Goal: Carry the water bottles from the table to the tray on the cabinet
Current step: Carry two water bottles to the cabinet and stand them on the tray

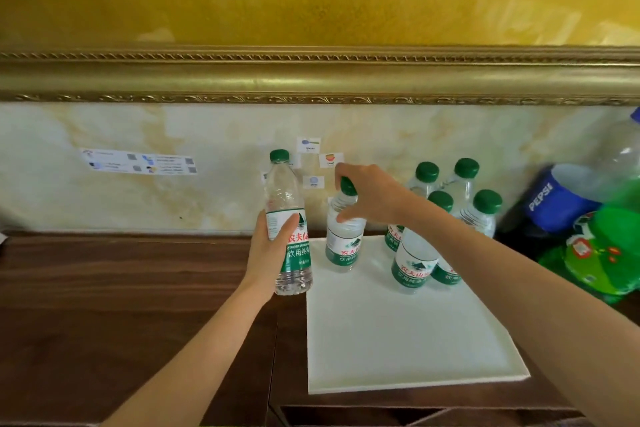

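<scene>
Fingers on my right hand (367, 198) are pinched around the neck and shoulder of one water bottle (344, 236), just under its green cap, and it's upright at the tray's (398, 340) back left corner. Can't tell if the base is fully down yet. My left hand (268, 253) is wrapped around the label of a second bottle (289, 225), held upright just off the tray's left edge, over the dark wood cabinet (138, 305).

Things that could go sideways, I reckon: four more bottles (414, 260) are already bunched along the tray's back right, and my right forearm crosses straight over them, so pulling back low could clip a cap and domino the lot. If I let go before the base is flat, that bottle could tip too. The soda bottles (561, 204) crowd the cabinet's right end, so there's no slack that side. The tray's front half is open; I'd set the left one there.
</scene>
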Demonstrator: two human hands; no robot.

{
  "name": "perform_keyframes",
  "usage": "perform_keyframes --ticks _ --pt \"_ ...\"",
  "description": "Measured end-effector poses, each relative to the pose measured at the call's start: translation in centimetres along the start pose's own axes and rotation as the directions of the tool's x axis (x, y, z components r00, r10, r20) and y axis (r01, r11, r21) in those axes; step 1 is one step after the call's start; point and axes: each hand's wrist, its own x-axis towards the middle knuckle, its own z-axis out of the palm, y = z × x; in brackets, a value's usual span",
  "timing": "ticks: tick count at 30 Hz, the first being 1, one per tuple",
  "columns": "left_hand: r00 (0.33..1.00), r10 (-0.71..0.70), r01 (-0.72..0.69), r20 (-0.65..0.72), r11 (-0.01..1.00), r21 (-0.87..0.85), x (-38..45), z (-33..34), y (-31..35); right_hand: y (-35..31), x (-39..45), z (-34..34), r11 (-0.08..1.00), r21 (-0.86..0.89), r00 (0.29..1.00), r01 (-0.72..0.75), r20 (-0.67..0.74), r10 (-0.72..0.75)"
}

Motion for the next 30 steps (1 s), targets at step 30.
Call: perform_keyframes --ticks 30 --pt "0.867 0.048 -0.256 0.496 0.896 0.362 3.8 2.5 -1.5 2.6 0.2 -4.0 0.903 -0.43 0.977 0.003 0.196 0.09"
